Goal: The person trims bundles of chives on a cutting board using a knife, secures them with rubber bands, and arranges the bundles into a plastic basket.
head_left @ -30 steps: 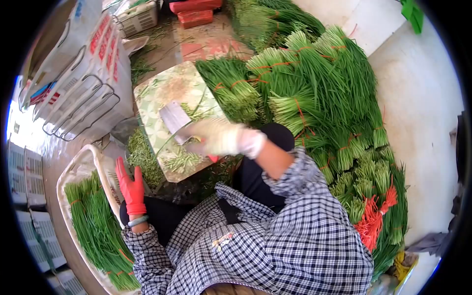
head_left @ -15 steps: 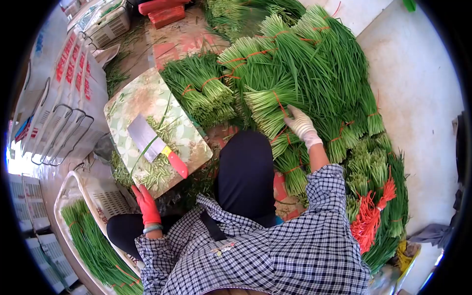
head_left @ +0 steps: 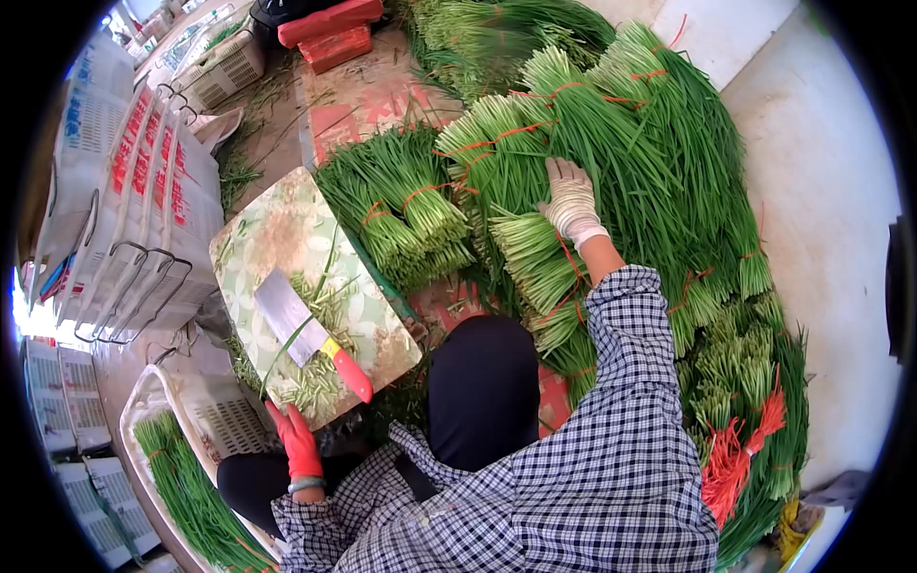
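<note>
My right hand (head_left: 572,201), in a white glove, lies with fingers stretched over a bundle of green garlic chives (head_left: 535,250) tied with orange string. It rests on the leaves, past the tie. My left hand (head_left: 298,445), in a red glove, is at the near corner of a patterned cutting board (head_left: 390,334), fingers extended and holding nothing. On the board lies a cleaver (head_left: 292,318) with a red and yellow handle, among chopped stem ends (head_left: 315,384). A long chive leaf crosses its blade.
More tied chive bundles (head_left: 401,205) are stacked beyond the board and to the right. Orange strings (head_left: 731,468) hang at the right. A white basket (head_left: 153,387) with chives stands at left, near stacked white crates (head_left: 143,191). My knee (head_left: 482,392) is between board and pile.
My right hand has slid forward from beside the bundle's tie onto its leaves. My left hand stays at the board's corner. The whole view has shifted slightly.
</note>
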The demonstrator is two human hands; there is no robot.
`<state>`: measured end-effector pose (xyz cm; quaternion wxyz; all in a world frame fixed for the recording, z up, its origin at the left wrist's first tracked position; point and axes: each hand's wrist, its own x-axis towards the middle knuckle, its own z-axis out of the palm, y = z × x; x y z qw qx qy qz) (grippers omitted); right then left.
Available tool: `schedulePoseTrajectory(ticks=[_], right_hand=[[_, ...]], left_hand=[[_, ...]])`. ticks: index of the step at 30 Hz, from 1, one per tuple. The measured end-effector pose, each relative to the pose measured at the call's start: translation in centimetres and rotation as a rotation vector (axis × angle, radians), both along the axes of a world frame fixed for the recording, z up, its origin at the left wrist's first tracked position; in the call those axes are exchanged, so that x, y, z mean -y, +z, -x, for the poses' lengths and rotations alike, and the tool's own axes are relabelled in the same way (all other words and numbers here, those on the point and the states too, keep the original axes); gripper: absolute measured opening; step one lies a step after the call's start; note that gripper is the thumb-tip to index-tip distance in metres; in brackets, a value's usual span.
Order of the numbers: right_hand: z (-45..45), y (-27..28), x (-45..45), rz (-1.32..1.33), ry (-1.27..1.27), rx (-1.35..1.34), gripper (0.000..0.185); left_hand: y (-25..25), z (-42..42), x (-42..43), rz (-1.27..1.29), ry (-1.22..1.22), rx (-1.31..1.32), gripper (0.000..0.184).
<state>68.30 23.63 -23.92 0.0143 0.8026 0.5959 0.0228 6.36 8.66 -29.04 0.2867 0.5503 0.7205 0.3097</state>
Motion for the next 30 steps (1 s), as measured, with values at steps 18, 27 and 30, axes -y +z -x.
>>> schedulePoseTrajectory(ticks=[18,27,30], right_hand=[[-11.9,4.3,-5.2,0.184,-0.574,0.187,0.091],[-13.1,14.7,-9.6,0.032,-0.484,0.37,0.041],[-5.8,25.0,-6.4,0.126,-0.413,0.383,0.048]], left_hand=[[-0.8,0.2,0.0,0.013,0.021,-0.024,0.07],[-1.5,0.6,-0.2,0.004,0.058,0.007,0.073],[-1.1,0.1,-0.4,-0.011,0.208,0.122,0.073]])
